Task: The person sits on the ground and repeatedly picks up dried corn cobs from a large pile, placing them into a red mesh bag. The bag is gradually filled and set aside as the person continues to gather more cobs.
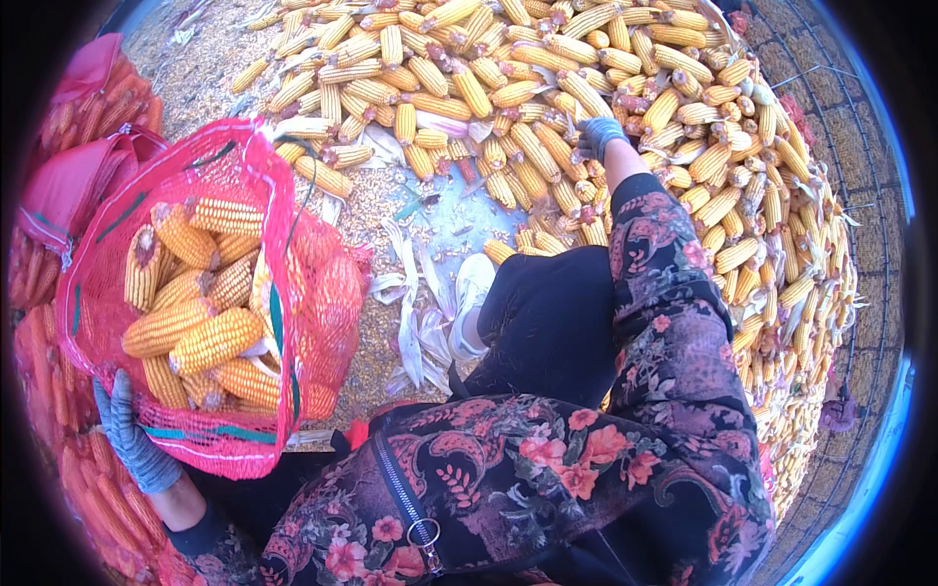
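Note:
My left hand (139,437), in a grey glove, is at the near left rim of an open red mesh bag (322,315). Its fingers lie along the rim; the thumb is not clearly seen. Several yellow corn ears (218,340) fill the lower part of the bag, its mouth facing me. My right hand (602,138), gloved alike, reaches out to the heap of corn ears (469,88). Its fingers curl down among the ears beside a long ear (584,94). Whether they grip one is hidden.
Full red mesh bags (102,491) line the left side, with another red bag (88,176) behind. Loose kernels (366,212) and dry husks (414,308) litter the floor near my white shoe (473,293). A wire mesh fence (857,220) bounds the heap on the right.

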{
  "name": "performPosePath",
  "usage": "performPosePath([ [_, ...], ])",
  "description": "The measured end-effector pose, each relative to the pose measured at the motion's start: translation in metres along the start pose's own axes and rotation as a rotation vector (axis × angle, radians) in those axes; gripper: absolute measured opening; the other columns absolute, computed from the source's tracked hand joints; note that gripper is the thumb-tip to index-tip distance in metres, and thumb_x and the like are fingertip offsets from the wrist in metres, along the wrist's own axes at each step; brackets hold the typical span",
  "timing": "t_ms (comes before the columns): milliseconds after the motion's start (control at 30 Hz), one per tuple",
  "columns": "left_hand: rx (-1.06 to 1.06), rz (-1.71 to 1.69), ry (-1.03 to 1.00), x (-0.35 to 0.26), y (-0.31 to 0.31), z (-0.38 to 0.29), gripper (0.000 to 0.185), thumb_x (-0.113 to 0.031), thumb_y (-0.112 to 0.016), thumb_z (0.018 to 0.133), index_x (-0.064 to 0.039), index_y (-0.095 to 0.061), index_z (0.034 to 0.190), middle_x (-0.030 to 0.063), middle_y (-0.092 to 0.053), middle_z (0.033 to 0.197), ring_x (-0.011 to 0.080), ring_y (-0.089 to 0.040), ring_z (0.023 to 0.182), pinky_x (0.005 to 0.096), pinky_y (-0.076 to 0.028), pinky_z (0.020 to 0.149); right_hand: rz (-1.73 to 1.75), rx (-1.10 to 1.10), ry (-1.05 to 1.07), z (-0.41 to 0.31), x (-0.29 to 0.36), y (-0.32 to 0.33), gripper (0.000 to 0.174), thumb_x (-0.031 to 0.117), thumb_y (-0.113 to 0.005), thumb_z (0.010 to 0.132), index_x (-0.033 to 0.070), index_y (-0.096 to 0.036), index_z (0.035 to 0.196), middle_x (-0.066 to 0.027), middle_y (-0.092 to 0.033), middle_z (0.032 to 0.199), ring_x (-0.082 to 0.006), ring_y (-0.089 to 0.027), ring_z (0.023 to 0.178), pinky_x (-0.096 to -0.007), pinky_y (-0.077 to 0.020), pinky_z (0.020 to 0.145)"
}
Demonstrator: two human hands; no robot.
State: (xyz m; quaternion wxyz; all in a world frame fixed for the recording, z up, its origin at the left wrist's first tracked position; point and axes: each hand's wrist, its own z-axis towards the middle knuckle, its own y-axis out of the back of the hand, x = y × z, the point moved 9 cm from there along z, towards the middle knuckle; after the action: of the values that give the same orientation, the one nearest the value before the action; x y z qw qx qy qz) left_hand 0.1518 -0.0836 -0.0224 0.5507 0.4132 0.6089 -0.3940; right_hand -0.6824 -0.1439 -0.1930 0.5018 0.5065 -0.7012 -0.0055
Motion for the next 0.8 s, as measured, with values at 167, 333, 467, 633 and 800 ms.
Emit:
performPosePath([
  [167,0.118,0.481,-0.289,-0.013,-0.015,0.005,0.044,-0.012,-0.059,0.086,0.002,-0.048,0.127,0.0085,-0.053,0.121,0.0176,-0.051,0.109,0.0295,-0.038,0.096,-0.948,0.131,0.455,0.008,0.029,-0.074,0.030,0.025,-0.061,0.081,0.005,-0.062,0.104,-0.0154,-0.065,0.087,-0.0282,-0.064,0.074,-0.0387,-0.0519,0.065],
  [333,0.049,0.535,-0.237,-0.015,-0.015,0.014,0.039,-0.011,-0.059,0.087,0.001,-0.051,0.123,0.0062,-0.056,0.114,0.0150,-0.051,0.104,0.0276,-0.038,0.094,-1.144,0.110,0.624,0.001,0.067,-0.148,0.041,0.022,-0.056,0.079,0.009,-0.058,0.117,-0.0195,-0.057,0.119,-0.0354,-0.055,0.110,-0.0424,-0.0428,0.095],
  [467,-0.020,0.554,-0.132,-0.010,-0.004,0.019,0.037,-0.013,-0.059,0.087,0.000,-0.052,0.121,0.0051,-0.056,0.113,0.0142,-0.050,0.102,0.0279,-0.037,0.093,-1.406,-0.117,0.823,0.012,0.087,-0.169,0.045,0.021,-0.052,0.084,0.018,-0.049,0.129,-0.0146,-0.043,0.138,-0.0327,-0.040,0.128,-0.0476,-0.0301,0.105],
  [633,-0.089,0.631,-0.097,-0.007,0.019,0.021,0.044,-0.013,-0.063,0.084,0.000,-0.051,0.125,0.0039,-0.055,0.114,0.0144,-0.049,0.105,0.0276,-0.036,0.094,-1.536,-0.214,0.955,0.041,0.086,-0.173,0.049,0.020,-0.061,0.081,0.022,-0.048,0.128,-0.0121,-0.047,0.132,-0.0291,-0.043,0.125,-0.0501,-0.0319,0.100],
  [800,-0.111,0.588,-0.081,-0.007,0.031,0.022,0.048,-0.011,-0.060,0.085,0.001,-0.047,0.129,0.0074,-0.052,0.124,0.0162,-0.048,0.112,0.0287,-0.034,0.099,-1.558,-0.293,1.083,0.039,0.099,-0.181,0.042,0.024,-0.070,0.073,0.018,-0.058,0.112,-0.0127,-0.057,0.112,-0.0293,-0.052,0.110,-0.0451,-0.0371,0.094],
])
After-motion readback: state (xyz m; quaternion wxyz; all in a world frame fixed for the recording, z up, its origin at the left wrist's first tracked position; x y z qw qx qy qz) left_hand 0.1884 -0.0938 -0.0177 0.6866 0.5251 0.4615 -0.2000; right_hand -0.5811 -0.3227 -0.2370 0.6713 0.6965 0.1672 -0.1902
